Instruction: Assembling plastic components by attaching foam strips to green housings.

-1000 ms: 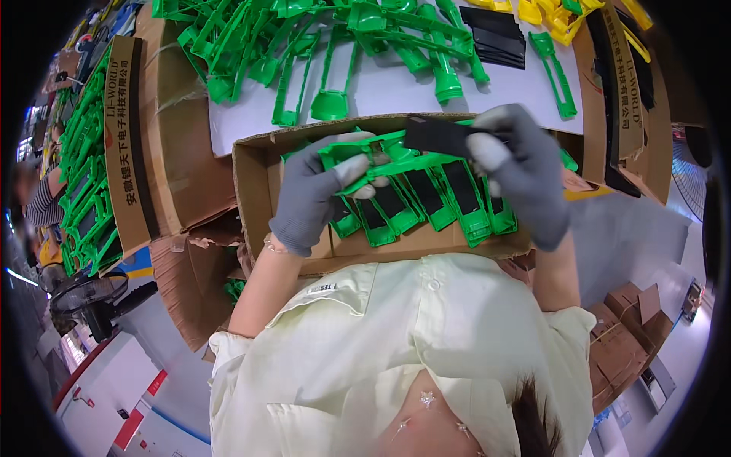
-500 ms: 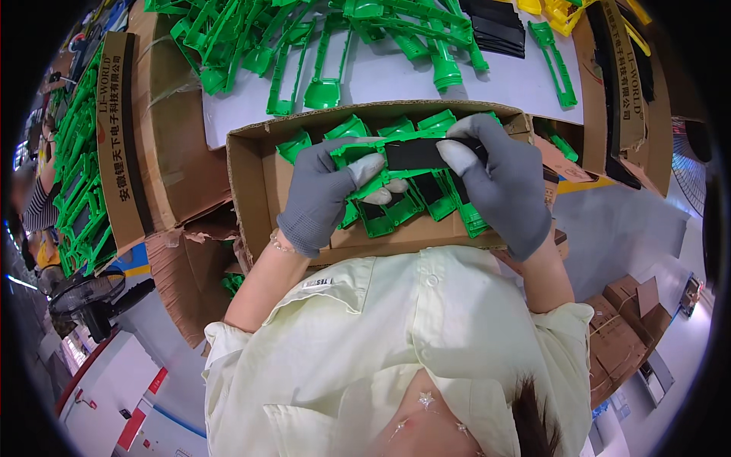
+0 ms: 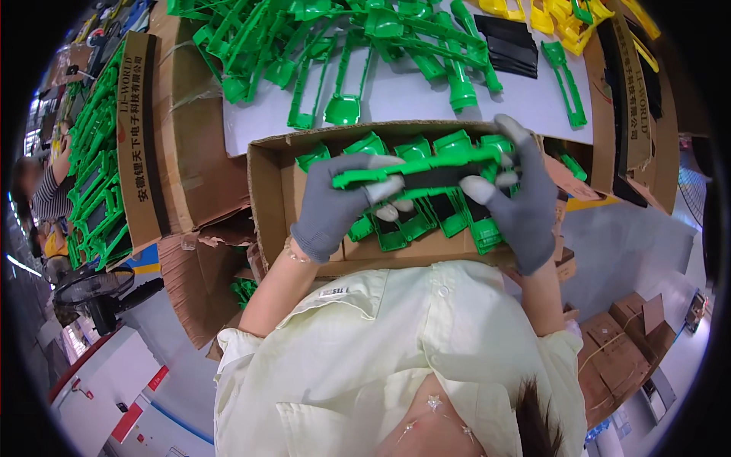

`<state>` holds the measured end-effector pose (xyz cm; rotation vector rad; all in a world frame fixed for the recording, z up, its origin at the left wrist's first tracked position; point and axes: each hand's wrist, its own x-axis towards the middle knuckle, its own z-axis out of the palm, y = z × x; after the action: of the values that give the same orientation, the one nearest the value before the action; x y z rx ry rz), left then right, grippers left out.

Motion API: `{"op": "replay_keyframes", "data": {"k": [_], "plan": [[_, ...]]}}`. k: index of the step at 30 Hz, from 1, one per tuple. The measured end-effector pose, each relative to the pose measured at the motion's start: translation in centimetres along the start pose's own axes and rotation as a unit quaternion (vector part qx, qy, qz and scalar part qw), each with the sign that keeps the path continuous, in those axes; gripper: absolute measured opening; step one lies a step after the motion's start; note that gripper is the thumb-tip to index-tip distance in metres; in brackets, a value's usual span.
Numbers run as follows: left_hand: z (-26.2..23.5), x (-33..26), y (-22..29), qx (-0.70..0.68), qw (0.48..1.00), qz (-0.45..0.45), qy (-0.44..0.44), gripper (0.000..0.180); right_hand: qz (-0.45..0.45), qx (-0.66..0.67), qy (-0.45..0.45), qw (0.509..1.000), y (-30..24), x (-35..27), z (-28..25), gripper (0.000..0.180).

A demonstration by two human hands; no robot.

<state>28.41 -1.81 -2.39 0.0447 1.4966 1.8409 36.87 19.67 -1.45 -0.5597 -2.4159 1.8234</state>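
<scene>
Both my hands wear grey gloves and hold one long green plastic part with a black strip level above an open cardboard box. My left hand grips its left end. My right hand grips its right end, thumb on the black strip. Inside the box lie several more green parts with black strips, packed side by side under my hands.
Loose green plastic parts lie heaped on the white table beyond the box. Black strips and yellow parts sit far right. A large carton of green parts stands left. A fan and small cartons stand on the floor.
The black strip held in both hands has been brought onto a green part, and the two are now held together over the box. My view has dipped, so the box sits lower in it.
</scene>
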Motion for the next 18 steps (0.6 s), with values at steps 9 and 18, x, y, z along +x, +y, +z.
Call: {"op": "replay_keyframes", "data": {"k": [9,18], "plan": [[1.4,0.2,-1.1,-0.059,0.997,-0.034,0.027,0.028,-0.129,-0.229,0.094,0.960,-0.9,-0.6,1.2,0.022],[-0.2,0.2,-1.9,-0.173,0.975,-0.025,-0.135,0.040,-0.025,-0.038,0.058,0.997,-1.2,-1.0,1.1,0.011]]}}
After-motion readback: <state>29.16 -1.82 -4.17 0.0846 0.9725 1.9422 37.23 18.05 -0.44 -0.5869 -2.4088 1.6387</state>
